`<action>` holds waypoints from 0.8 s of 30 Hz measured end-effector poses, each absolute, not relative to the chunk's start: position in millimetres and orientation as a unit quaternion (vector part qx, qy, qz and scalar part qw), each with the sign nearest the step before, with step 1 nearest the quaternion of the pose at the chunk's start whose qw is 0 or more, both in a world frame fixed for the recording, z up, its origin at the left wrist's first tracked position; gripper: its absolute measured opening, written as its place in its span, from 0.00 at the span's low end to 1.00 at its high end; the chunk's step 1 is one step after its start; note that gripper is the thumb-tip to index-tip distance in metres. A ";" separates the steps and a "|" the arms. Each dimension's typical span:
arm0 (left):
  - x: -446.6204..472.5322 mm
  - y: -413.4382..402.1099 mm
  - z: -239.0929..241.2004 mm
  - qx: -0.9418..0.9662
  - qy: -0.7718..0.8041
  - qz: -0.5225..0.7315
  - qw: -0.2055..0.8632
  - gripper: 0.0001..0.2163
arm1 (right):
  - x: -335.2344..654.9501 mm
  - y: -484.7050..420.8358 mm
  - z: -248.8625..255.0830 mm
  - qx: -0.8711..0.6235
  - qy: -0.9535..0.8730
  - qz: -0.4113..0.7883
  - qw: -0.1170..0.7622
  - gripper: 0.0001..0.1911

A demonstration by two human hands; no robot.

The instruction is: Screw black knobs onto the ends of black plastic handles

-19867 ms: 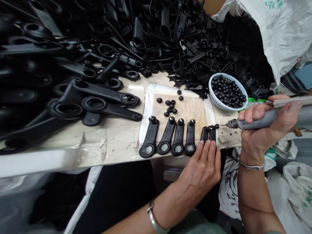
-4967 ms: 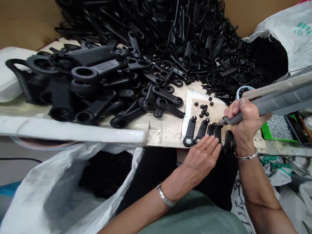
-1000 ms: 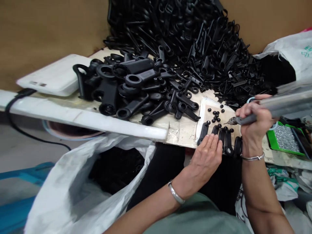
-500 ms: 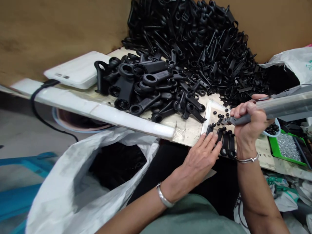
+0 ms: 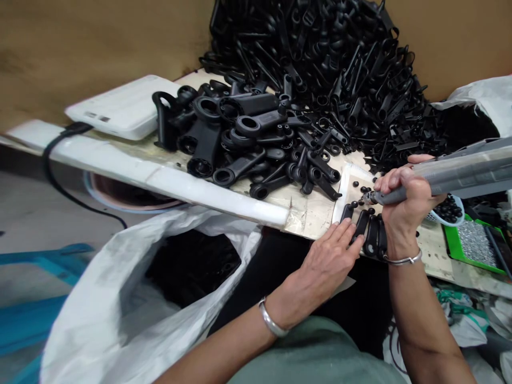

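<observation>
My right hand (image 5: 410, 194) is wrapped round a grey power screwdriver (image 5: 464, 173). Its tip points left, over a row of black plastic handles (image 5: 372, 234) that lie side by side at the table edge. Small black round knobs (image 5: 364, 189) sit at the upper ends of the handles and loose just beyond them. My left hand (image 5: 332, 256) lies flat, fingers stretched out, with its fingertips resting on the leftmost handles and partly covering them. Whether the screwdriver tip touches a knob is too small to tell.
A big heap of black plastic parts (image 5: 320, 58) fills the back of the table. On the right are a basket of knobs (image 5: 450, 209) and a green tray of screws (image 5: 478, 242). A white box (image 5: 124, 106) with a cable stands left; a white sack (image 5: 100, 298) hangs open below.
My right hand and the screwdriver have shifted slightly left along the row of handles. My left hand stays on the handles, and the whole view has moved a little.
</observation>
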State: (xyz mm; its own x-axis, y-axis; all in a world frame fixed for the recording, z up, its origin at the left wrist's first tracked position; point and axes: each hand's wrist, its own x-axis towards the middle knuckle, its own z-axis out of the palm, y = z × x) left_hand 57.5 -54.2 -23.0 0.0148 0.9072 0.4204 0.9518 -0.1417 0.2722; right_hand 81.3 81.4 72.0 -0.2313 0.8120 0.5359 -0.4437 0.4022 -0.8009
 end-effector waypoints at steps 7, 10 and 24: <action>57.6 -53.4 -21.7 -0.710 -0.658 -0.249 0.027 0.18 | 81.9 83.2 69.8 -0.187 -0.596 0.508 0.593 0.09; 56.7 -53.1 -21.3 -0.712 -0.654 -0.254 0.036 0.17 | 83.1 82.8 70.7 -0.175 -0.590 0.518 0.593 0.09; 55.6 -53.1 -20.1 -0.717 -0.651 -0.246 0.049 0.17 | 79.8 84.4 70.6 -0.183 -0.609 0.500 0.588 0.05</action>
